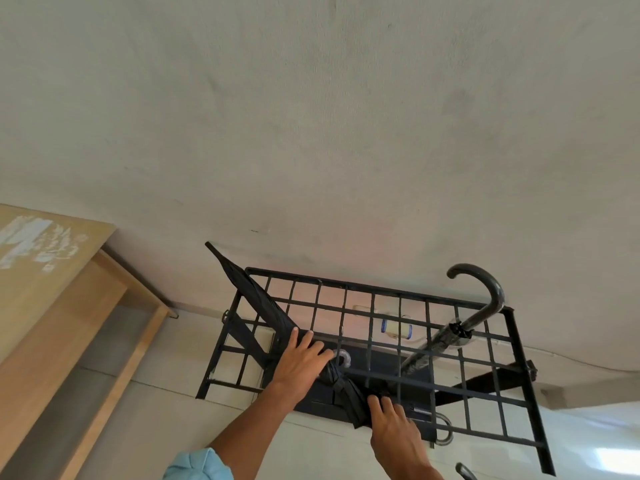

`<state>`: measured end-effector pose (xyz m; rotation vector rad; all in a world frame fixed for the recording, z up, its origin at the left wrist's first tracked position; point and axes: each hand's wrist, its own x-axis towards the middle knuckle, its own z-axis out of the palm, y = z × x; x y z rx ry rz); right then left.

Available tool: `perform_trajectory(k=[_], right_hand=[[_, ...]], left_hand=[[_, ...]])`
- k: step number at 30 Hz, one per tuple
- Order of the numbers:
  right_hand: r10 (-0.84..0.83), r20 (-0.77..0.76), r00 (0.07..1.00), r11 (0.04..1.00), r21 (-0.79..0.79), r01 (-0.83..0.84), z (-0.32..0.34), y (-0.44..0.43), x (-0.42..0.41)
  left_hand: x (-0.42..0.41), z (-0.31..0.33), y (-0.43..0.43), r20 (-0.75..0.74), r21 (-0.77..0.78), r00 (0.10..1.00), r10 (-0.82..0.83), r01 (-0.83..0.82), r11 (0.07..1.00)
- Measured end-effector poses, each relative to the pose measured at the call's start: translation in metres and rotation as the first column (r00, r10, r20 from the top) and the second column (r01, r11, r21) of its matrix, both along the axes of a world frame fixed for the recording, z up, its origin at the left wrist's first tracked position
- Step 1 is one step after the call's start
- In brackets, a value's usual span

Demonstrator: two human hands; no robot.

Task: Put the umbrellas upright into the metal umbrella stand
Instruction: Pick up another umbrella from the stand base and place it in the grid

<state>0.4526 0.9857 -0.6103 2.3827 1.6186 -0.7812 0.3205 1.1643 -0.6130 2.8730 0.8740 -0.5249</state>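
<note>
— Pale plaster, that wall (pixel 311 116), and it filled most of the view. What stood against it?

— A black metal umbrella stand (pixel 381 296), its top a grid of square openings, with the floor showing beneath. To its left was a light wooden shelf unit (pixel 62 306).

— And the umbrellas?

— Two that I could follow. One black folded umbrella (pixel 263 306) lay slanted across the left part of the grid, its tip pointing up and left past the frame's corner, its lower end bunched near the front of the stand. It was tilted, not upright. A second umbrella with a curved handle (pixel 485 289) leaned through the grid on the right, hook uppermost.

— The hands?

— The left hand (pixel 301 362) rested on the folded umbrella's middle, fingers spread and laid flat rather than curled round it. The right hand (pixel 394 427) was at the lower end, fingers pressed onto the fabric; whether they closed under it, I could not tell.

— Anything smaller?

— A pale blue sleeve (pixel 197 465) at the bottom edge, and another dark curved handle (pixel 464 471) just showing there.
</note>
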Motion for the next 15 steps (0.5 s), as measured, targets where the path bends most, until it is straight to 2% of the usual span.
perform_trajectory(k=[4, 9, 15], right_hand=[[-0.03, -0.044, 0.999, 0.998, 0.053, 0.032, 0.008, -0.003, 0.005], [0.015, -0.034, 0.999, 0.994, 0.106, -0.011, 0.039, -0.007, 0.017], [0.08, 0.002, 0.997, 0.972, 0.223, -0.078, 0.094, -0.009, 0.032]], left_hand=[[0.0, 0.006, 0.003, -0.001, 0.006, 0.998, -0.058, 0.058, 0.998], [-0.005, 0.031, 0.001, 0.042, 0.055, 0.995, -0.093, 0.091, 0.994], [-0.006, 0.083, -0.007, 0.172, 0.088, 0.984, -0.039, 0.024, 0.996]])
